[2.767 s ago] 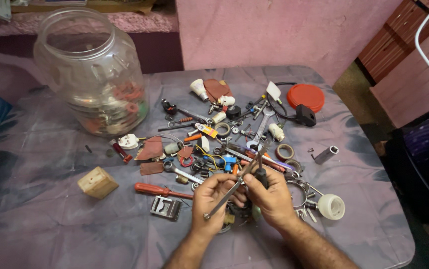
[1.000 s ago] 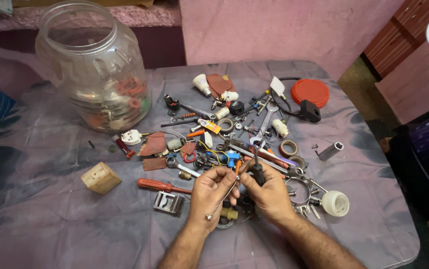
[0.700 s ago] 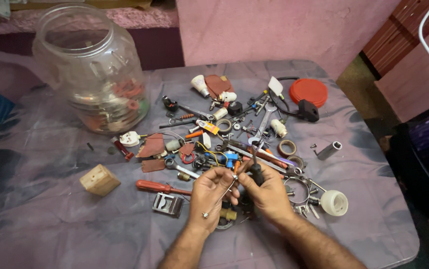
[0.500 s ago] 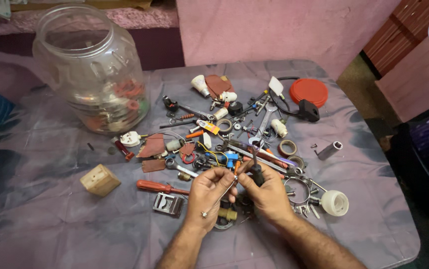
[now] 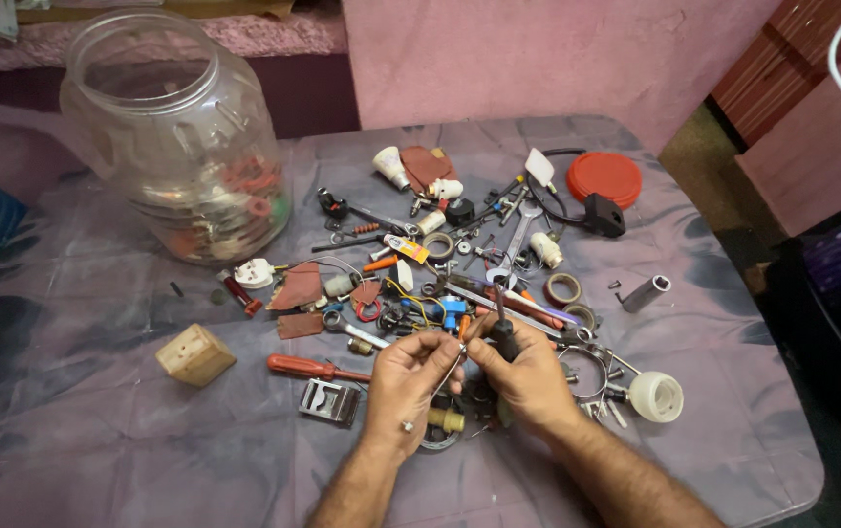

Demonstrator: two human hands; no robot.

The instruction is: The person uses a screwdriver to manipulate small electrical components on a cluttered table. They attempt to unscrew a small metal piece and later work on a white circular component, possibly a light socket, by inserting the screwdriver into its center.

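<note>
Left hand (image 5: 403,383) and right hand (image 5: 526,376) pinch a thin rod (image 5: 452,364) — clutter close.

Pink wall (image 5: 538,59) behind a purple-clothed table (image 5: 98,460).

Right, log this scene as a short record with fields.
surface: table under a grey-purple cloth
left hand: pinches a thin metal rod
right hand: holds a dark-handled tool, its tip pointing up
meeting point: both hands close together above the pile of small hardware
near left hand: red-handled screwdriver, metal clip
far left: big clear plastic jar, lid off
far right: red lid
</note>
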